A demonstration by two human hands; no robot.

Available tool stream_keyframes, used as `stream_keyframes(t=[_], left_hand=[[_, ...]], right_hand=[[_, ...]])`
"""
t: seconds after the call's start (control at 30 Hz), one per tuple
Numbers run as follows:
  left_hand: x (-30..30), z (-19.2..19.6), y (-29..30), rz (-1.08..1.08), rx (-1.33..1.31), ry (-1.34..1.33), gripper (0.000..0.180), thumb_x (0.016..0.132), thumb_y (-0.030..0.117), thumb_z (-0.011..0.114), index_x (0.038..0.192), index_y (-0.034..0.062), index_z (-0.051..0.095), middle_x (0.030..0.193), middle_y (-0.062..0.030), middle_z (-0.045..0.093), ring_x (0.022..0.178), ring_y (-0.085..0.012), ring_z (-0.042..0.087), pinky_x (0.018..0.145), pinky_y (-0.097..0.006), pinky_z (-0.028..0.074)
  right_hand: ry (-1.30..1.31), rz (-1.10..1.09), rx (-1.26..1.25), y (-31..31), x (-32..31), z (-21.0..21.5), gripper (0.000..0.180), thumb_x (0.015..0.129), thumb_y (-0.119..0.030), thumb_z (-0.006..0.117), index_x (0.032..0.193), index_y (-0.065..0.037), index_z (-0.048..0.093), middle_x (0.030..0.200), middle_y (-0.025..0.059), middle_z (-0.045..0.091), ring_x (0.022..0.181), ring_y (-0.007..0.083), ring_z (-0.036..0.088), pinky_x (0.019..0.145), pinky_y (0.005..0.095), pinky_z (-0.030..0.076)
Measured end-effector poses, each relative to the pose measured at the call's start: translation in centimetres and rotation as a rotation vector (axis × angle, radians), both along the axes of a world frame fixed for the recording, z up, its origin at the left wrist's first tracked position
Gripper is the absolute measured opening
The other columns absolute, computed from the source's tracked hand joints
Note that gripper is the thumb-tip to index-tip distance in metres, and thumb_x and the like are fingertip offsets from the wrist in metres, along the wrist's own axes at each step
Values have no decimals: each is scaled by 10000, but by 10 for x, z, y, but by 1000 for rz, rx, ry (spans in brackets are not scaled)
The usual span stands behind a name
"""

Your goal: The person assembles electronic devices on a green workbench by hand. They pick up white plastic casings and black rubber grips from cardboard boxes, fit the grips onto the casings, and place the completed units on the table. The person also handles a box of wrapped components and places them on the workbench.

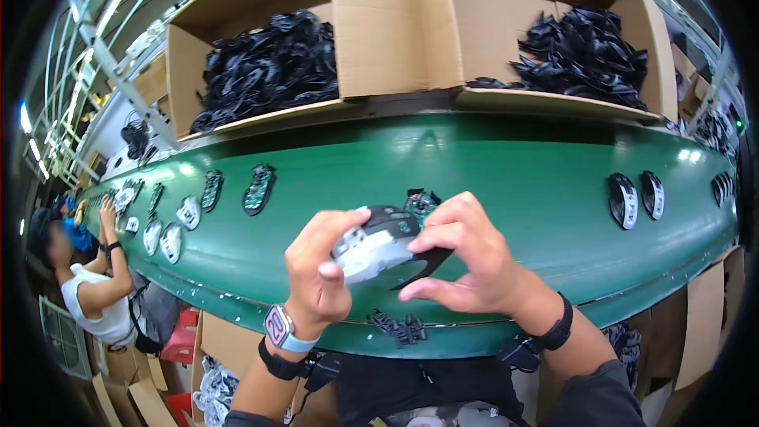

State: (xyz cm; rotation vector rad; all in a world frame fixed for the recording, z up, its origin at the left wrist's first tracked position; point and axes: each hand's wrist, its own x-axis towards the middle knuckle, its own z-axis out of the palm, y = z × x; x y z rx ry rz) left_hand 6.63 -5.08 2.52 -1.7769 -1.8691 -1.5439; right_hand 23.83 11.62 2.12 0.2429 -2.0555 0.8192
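Just above the green conveyor belt (506, 166), my left hand (316, 269) grips a computer mouse body (375, 249), white on the side facing me and black on top. My right hand (474, 257) is closed on a curved black plastic shell (431, 265), pinched between thumb and fingers against the right end of the mouse body. Whether the two parts are joined there is hidden by my fingers. Behind them on the belt sits a small circuit board assembly (419, 200). A cluster of small dark plastic parts (398, 328) lies at the near edge.
Two cardboard boxes (395, 24) beyond the belt hold heaps of black plastic shells (273, 71). Mouse bodies (623, 201) lie at right; circuit board assemblies (258, 190) and white shells (171, 242) at left. Another person (99, 292) works at the far left. Open cartons (700, 324) stand below the belt.
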Motion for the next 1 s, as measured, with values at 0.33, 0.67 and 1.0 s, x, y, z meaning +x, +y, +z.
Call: stream_keyframes(t=[0.33, 0.67, 1.0], left_hand=[[11, -18, 61, -82, 15, -90, 896, 1069, 695, 190, 1181, -37, 697, 955, -209, 655, 797, -307, 628, 685, -391, 498], [7, -30, 51, -123, -9, -116, 901, 993, 750, 360, 1234, -67, 655, 1027, -220, 634, 864, -305, 598, 727, -409, 496], [4, -34, 52, -618, 23, -789, 1034, 622, -28, 994, 1454, 85, 391, 1510, -182, 375, 1446, -316, 457, 1201, -462, 454]], right_hand=[[-18, -229, 39, 9, -10, -22, 581, 731, -362, 953, 1146, -89, 653, 1075, 97, 546, 974, 286, 527, 853, 418, 450], [-93, -233, -143, 6, -12, -16, 718, 684, -328, 979, 1247, -64, 619, 1257, 158, 526, 1177, 366, 482, 1035, 512, 399], [-101, -73, -381, 21, -7, -19, 953, 776, -265, 962, 1521, -23, 419, 1508, 209, 415, 1258, 299, 537, 1059, 411, 489]])
